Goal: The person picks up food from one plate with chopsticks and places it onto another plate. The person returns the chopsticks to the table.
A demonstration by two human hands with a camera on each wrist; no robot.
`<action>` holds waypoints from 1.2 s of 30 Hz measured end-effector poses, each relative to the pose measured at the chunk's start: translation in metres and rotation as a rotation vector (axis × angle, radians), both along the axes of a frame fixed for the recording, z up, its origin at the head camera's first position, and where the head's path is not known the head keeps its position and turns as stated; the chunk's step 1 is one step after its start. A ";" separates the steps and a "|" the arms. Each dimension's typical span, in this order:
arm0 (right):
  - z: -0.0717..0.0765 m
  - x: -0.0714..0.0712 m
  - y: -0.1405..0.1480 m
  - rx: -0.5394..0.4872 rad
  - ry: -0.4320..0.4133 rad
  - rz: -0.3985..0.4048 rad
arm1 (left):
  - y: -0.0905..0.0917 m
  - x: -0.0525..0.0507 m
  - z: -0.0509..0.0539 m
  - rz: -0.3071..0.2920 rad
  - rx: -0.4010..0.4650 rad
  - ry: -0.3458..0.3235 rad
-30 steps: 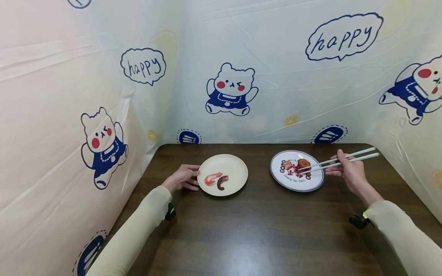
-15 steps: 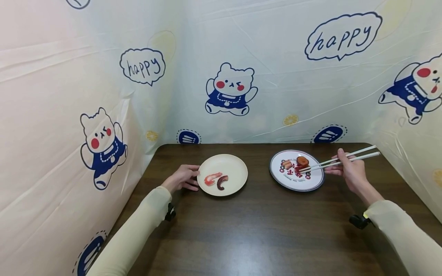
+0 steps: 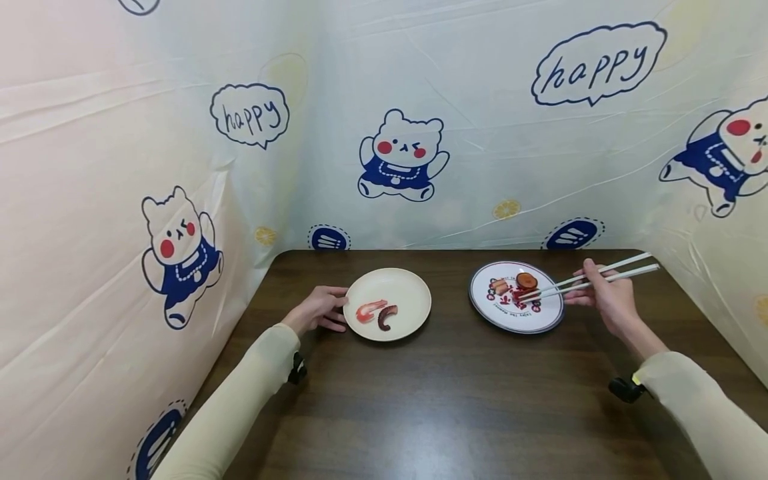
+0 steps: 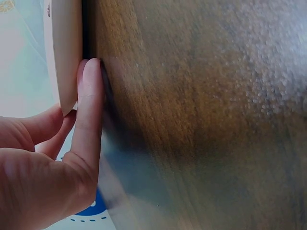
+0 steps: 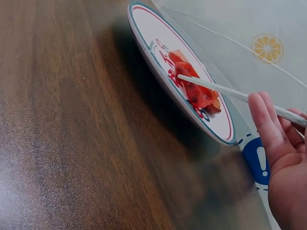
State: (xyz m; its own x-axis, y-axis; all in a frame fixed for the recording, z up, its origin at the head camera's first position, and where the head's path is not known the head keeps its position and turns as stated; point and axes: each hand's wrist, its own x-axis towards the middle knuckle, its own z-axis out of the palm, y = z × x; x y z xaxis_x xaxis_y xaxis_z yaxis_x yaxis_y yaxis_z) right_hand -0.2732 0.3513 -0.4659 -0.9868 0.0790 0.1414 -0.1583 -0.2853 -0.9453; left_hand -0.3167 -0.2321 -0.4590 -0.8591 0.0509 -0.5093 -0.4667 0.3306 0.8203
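Note:
My left hand (image 3: 318, 308) pinches the left rim of a cream plate (image 3: 399, 285), thumb at the edge and fingers beneath in the left wrist view. On that plate lie a pink shrimp (image 3: 371, 311) and a dark curled octopus tentacle (image 3: 387, 318). My right hand (image 3: 609, 295) holds a pair of pale chopsticks (image 3: 630, 274). Their tips reach onto a patterned white plate (image 3: 479, 300), against a glossy red food piece (image 5: 197, 92); whether they grip it I cannot tell. A round brown-orange slice (image 3: 527, 281) and a pinkish-orange piece (image 3: 498, 287) lie beside it.
Both plates stand toward the back of a dark wooden table (image 3: 432, 393). A pale curtain (image 3: 480, 153) printed with cartoon bears encloses the back and sides. Bare tabletop lies between the plates and in front of them.
The chopstick tips have shifted slightly left over the patterned plate, and the round slice sits a little farther back. The left hand and cream plate stay put.

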 end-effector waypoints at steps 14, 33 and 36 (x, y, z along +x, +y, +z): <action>-0.006 0.002 0.000 0.014 0.013 0.002 | 0.000 0.001 0.001 0.003 -0.002 -0.006; -0.004 -0.007 0.004 -0.087 -0.048 -0.001 | 0.000 0.000 0.001 0.003 -0.005 -0.001; -0.003 -0.010 0.007 -0.115 -0.073 0.034 | 0.000 0.000 0.001 0.003 -0.005 -0.001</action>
State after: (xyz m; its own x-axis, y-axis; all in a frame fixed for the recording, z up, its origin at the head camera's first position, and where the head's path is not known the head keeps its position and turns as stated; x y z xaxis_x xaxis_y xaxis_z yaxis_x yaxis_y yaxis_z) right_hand -0.2834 0.3586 -0.4684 -0.9965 0.0568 0.0611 -0.0787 -0.3964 -0.9147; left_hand -0.3167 -0.2317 -0.4580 -0.8588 0.0455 -0.5104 -0.4685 0.3336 0.8180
